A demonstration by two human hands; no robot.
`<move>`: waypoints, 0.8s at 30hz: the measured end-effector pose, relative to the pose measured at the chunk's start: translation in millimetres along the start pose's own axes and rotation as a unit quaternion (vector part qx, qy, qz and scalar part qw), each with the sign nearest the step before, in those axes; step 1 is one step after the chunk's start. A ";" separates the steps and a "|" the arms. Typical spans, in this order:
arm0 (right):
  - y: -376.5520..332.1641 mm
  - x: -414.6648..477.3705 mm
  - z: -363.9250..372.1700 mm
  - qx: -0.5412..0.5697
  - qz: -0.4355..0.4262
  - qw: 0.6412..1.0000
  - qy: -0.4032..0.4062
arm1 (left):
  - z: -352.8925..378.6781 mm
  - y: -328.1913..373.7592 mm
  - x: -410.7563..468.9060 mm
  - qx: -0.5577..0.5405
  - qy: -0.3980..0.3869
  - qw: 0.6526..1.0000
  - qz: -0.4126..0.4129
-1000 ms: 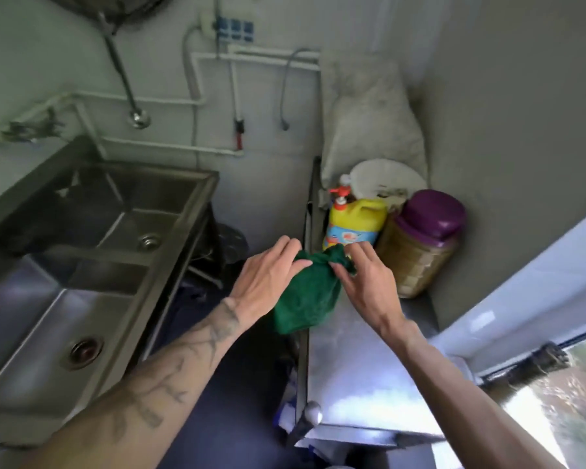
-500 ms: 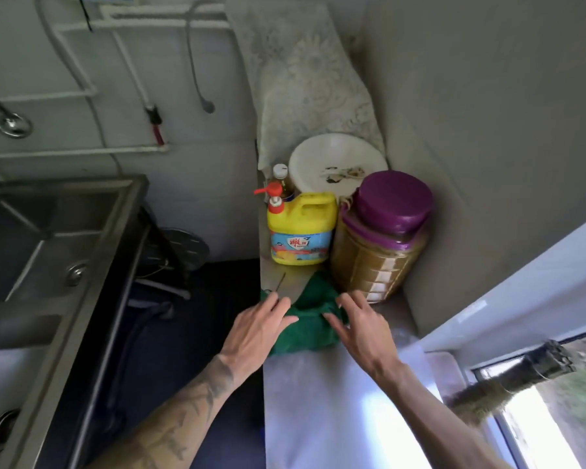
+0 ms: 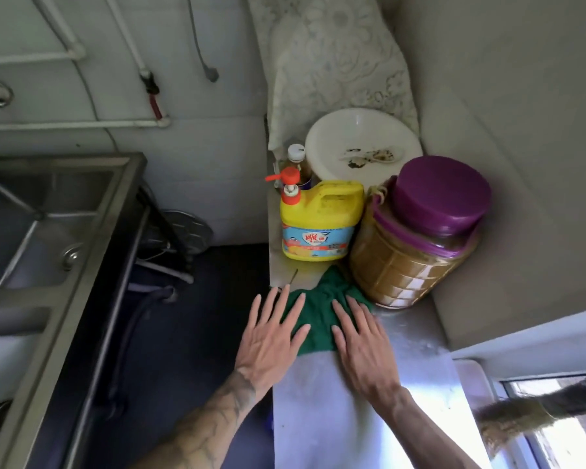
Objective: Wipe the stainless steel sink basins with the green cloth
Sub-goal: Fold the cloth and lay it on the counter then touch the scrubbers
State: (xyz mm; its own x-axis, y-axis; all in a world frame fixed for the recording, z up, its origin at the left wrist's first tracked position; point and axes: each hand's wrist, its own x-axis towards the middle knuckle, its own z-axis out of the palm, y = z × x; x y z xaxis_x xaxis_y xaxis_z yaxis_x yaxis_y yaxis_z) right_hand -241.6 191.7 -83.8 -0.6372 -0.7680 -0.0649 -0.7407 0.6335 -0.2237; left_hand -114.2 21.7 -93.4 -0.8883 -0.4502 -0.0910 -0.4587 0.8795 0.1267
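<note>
The green cloth lies bunched on a narrow steel counter, just in front of the yellow bottle and the jar. My left hand lies flat with straight fingers, its fingertips on the cloth's left edge. My right hand is flat too, with its fingers resting on the cloth's right side. The stainless steel sink with its basins stands at the left, across a dark gap from the counter.
A yellow detergent bottle with a red pump, a brown jar with a purple lid and a white plate crowd the counter's far end. White pipes run along the wall. A broom head pokes in at the lower right.
Both hands held the cloth up a second ago. They lowered it onto the counter and now lie flat on it with fingers spread. The view swung right, away from the sink.
</note>
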 end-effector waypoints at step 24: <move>-382.5 103.2 -118.5 -0.100 -0.141 0.980 -0.097 | -191.8 -330.3 -165.0 -0.140 0.012 0.960 -0.242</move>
State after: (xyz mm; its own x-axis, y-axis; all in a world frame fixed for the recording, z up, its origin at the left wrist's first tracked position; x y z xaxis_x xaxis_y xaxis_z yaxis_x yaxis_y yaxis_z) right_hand -49.2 -118.7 110.3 -0.3633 -0.9063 -0.2161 -0.9208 0.3845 -0.0646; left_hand 179.5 -224.1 69.1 -0.5691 -0.8014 -0.1840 -0.8026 0.4926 0.3364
